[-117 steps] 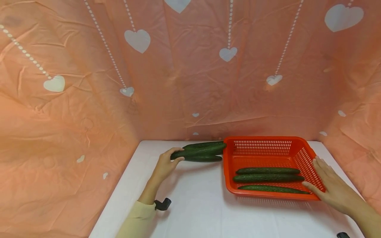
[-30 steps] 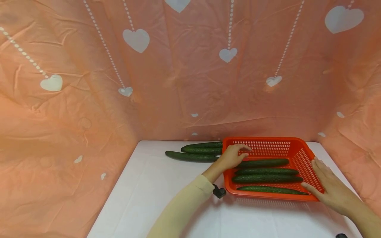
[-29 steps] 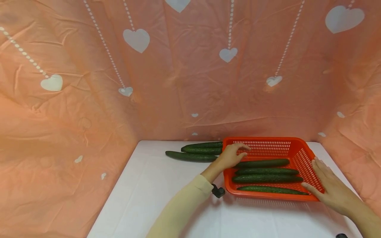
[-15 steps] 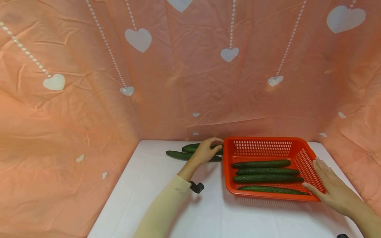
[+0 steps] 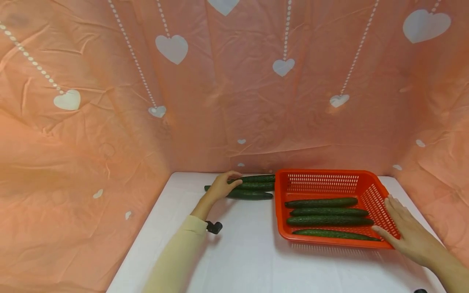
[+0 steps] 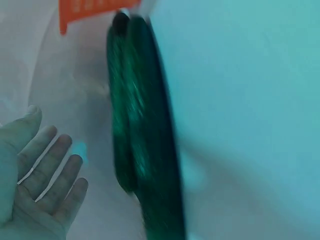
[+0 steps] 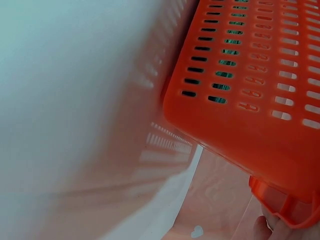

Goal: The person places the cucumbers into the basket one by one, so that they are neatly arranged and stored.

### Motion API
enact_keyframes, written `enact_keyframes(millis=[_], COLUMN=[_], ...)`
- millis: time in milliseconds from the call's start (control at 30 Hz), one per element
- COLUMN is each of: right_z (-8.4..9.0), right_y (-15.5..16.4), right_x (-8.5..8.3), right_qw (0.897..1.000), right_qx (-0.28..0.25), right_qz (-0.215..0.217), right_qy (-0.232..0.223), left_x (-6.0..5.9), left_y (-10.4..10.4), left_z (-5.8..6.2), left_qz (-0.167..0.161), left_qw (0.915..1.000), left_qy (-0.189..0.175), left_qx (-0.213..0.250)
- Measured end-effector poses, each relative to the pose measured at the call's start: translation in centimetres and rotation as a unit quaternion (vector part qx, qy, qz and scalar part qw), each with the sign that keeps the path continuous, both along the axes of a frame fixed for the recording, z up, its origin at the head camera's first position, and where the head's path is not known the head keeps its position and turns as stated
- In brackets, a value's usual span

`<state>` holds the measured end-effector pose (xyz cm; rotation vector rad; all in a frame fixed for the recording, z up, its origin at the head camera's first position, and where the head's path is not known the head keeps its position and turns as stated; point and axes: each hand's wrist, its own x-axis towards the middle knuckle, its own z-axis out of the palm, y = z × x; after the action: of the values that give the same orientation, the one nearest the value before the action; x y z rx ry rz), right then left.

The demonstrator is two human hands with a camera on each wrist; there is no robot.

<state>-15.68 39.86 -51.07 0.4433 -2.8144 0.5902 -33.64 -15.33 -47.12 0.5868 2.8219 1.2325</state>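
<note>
My left hand [image 5: 219, 188], fingers loosely bent, reaches over the left ends of three dark green cucumbers [image 5: 253, 195] lying side by side on the table. The left wrist view shows the same hand [image 6: 40, 185] with its fingers spread, holding nothing, beside the cucumbers [image 6: 150, 120]. At the right, my right hand [image 5: 410, 234] rests on the side rim of a red plastic basket [image 5: 280, 207], fingers straight and thumb over the rim. Several cucumbers [image 5: 329, 220] lie lengthwise in the basket. In the right wrist view, fingertips [image 7: 262, 230] show under the basket's rim [image 7: 295, 210].
The white table [image 5: 242, 252] runs up to a peach-coloured cloth backdrop [image 5: 227, 101] printed with white hearts, which also hangs along both sides. The basket's left wall stands close to the right ends of the loose cucumbers.
A cucumber went from the pile into the basket as my left hand let go of it. That hand has since drawn back left over the remaining three. My right hand has stayed on the rim.
</note>
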Motion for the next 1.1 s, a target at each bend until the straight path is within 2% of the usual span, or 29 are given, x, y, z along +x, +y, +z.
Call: enact_keyframes(millis=[133,467,667,900,1100], right_z=[0.0,0.3,0.4,0.4,0.3], right_y=[0.0,-0.1,-0.2,-0.3,-0.2], right_x=[0.0,0.1,0.1,0.0,0.1], right_qw=[1.0,1.0,1.0,1.0,1.0], right_qx=[0.002,0.0,-0.002,-0.001,-0.001], right_qz=[0.0,0.001,-0.002,-0.005,-0.005], right_qy=[0.0,-0.004,-0.016,-0.025,-0.019], left_x=[-0.3,-1.3,-1.2,-0.9,-1.0], left_y=[-2.2,-5.9,-7.1,-8.1,-8.2], left_z=[-0.7,-2.5,-3.1,-3.8,-4.0], left_qz=[0.015,0.02,0.03,0.016,0.001], left_qw=[0.9997,0.9988,0.9965,0.9953,0.9918], left_qy=[-0.014,0.002,-0.008,0.005,0.016], left_qx=[-0.011,-0.044,-0.078,-0.095,-0.127])
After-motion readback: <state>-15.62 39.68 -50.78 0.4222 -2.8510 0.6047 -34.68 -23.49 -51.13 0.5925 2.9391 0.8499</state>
